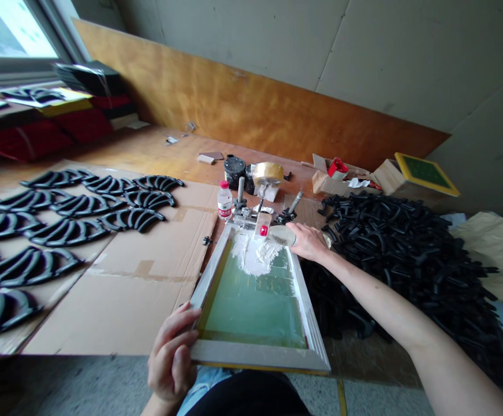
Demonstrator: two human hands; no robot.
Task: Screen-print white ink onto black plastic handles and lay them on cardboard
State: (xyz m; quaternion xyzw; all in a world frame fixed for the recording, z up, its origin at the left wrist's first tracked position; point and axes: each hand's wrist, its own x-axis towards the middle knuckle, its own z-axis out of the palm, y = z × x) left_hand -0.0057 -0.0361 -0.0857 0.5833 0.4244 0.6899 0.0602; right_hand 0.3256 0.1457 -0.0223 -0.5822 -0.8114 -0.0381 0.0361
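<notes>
A screen printing frame (260, 353) with a green mesh (253, 315) lies tilted in front of me, clamped at its far end. White paste (255, 257) is smeared over the mesh's far part. My left hand (173, 352) grips the frame's near left corner, fingers curled round the edge. My right hand (310, 241) is closed round a clear bottle (282, 235), held lying sideways above the frame's far right. A round red piece (264, 230) shows at the bottle's left end; whether it is the cap, I cannot tell. Metal clamps (245, 214) stand behind the frame.
Black curved ribbed parts (67, 230) lie in rows on cardboard (147, 306) to the left. A heap of black parts (398, 260) fills the right. Behind stand a red-capped bottle (224, 202), a dark tub (234, 171), a tape roll (268, 172) and an open box (323, 182).
</notes>
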